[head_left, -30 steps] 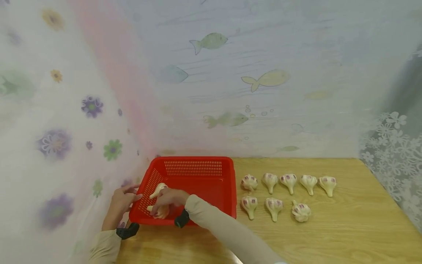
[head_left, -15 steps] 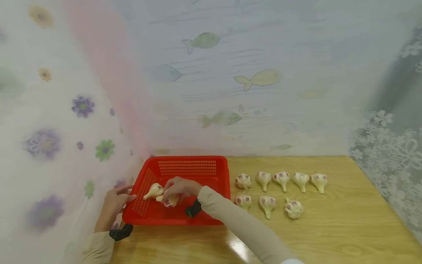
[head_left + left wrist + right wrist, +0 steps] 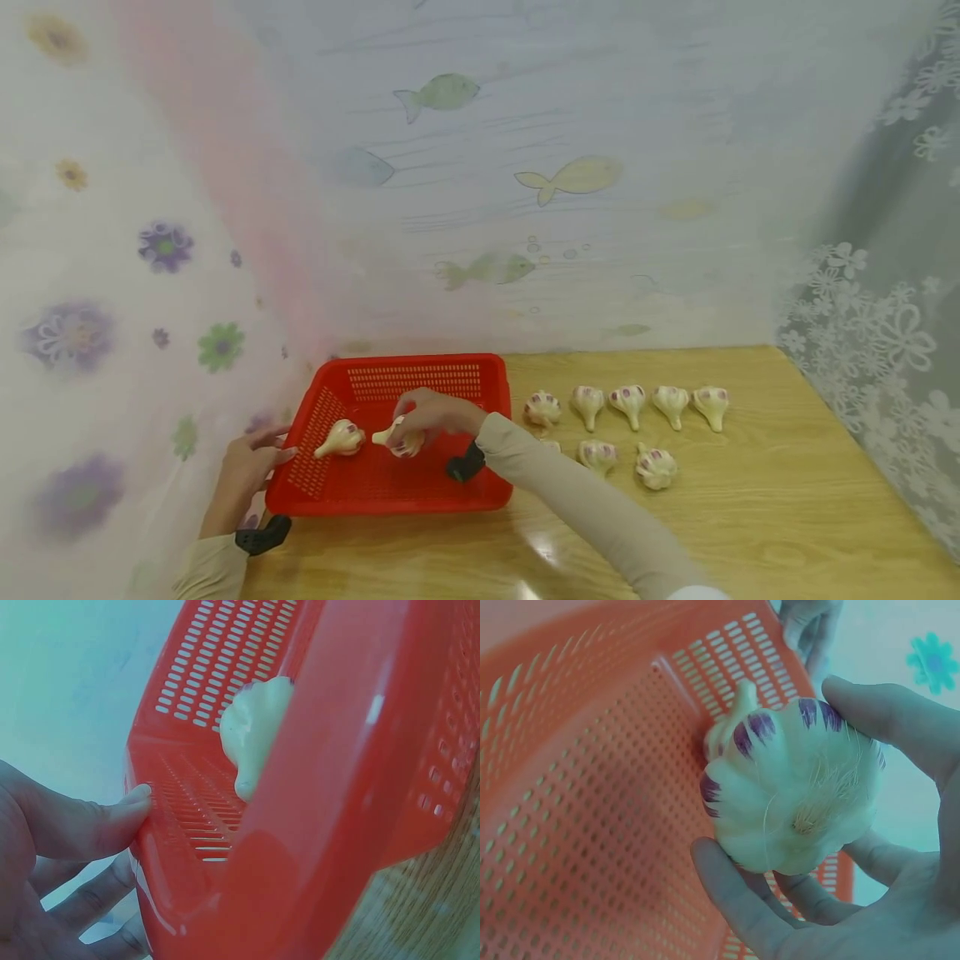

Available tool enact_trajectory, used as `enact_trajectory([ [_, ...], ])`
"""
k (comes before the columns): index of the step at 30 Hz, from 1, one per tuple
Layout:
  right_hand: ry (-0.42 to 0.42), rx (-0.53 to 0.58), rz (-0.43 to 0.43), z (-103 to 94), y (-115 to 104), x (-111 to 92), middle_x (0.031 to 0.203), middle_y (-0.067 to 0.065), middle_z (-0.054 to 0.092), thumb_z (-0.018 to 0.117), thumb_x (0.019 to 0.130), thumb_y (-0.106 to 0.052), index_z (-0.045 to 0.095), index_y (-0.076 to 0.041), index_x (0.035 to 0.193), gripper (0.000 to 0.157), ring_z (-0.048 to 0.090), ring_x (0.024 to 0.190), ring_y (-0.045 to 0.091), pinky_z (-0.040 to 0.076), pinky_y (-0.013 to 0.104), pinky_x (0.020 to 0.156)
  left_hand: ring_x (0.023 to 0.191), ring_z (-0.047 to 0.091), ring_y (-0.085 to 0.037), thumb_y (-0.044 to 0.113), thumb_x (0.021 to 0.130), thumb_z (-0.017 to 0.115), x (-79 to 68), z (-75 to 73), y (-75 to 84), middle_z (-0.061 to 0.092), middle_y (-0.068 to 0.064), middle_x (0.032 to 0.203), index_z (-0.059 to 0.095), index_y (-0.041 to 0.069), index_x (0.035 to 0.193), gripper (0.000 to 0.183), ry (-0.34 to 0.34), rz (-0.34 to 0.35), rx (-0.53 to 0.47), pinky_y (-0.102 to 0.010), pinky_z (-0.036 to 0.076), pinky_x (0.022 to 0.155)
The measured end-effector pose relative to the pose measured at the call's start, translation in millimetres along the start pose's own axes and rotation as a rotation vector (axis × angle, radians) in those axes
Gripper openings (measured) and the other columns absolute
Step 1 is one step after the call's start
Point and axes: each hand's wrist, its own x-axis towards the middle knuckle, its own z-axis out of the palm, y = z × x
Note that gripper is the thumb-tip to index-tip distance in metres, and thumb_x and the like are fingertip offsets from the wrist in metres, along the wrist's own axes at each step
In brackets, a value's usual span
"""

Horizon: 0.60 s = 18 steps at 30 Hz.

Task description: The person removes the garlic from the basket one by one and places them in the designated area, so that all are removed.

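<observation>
A garlic bulb (image 3: 795,787) with purple-streaked cloves is held between the thumb and fingers of my right hand (image 3: 438,412), over the inside of the red plastic basket (image 3: 390,504). In the right wrist view its root end faces the camera. Another garlic bulb (image 3: 343,437) lies in the basket near the left wall, its stem pointing left. My left hand (image 3: 243,471) grips the basket's left rim, thumb on top and fingers outside, as the left wrist view shows. Part of the held bulb is hidden by my right hand in the head view.
Several garlic bulbs (image 3: 627,404) stand in two rows on the wooden table (image 3: 750,517) right of the basket. My right forearm (image 3: 585,500) partly covers the front row's left end. Painted walls (image 3: 480,208) border the table at the back and left.
My right hand has moved the held bulb rightward and back, from the basket's front left corner toward its middle. My left hand stays on the rim. The head view has shifted right.
</observation>
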Motion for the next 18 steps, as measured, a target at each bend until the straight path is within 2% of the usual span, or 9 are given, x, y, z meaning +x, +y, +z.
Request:
enact_trajectory([
  [6, 0.030, -0.027, 0.008, -10.3, -1, -12, 0.088, 0.009, 0.062, 0.079, 0.077, -0.020, 0.057, -0.007, 0.098, 0.033, 0.064, 0.065, 0.022, 0.055, 0.047, 0.072, 0.090, 0.063, -0.027, 0.018, 0.088, 0.064, -0.6, -0.5, -0.4, 0.051, -0.030, 0.121, 0.045, -0.003, 0.137, 0.056, 0.002, 0.001, -0.004, -0.040, 0.057, 0.068],
  [13, 0.044, -0.038, -0.004, -20.7, -2, -27, 0.089, 0.010, 0.063, 0.079, 0.076, -0.021, 0.056, -0.007, 0.098, 0.035, 0.064, 0.065, 0.023, 0.056, 0.045, 0.070, 0.082, 0.063, -0.023, 0.018, 0.089, 0.063, -1.7, -0.4, -1.2, 0.049, -0.032, 0.124, 0.045, -0.004, 0.136, 0.056, -0.001, 0.015, -0.002, -0.040, 0.057, 0.067],
  [18, 0.077, -0.056, -0.001, -28.1, -2, -38, 0.093, 0.008, 0.061, 0.079, 0.076, -0.022, 0.058, -0.008, 0.100, 0.035, 0.063, 0.068, 0.022, 0.057, 0.039, 0.065, 0.084, 0.063, -0.024, 0.018, 0.089, 0.063, -1.3, 0.3, -1.0, 0.048, -0.032, 0.124, 0.044, -0.004, 0.137, 0.056, -0.002, 0.010, -0.005, -0.039, 0.057, 0.068],
])
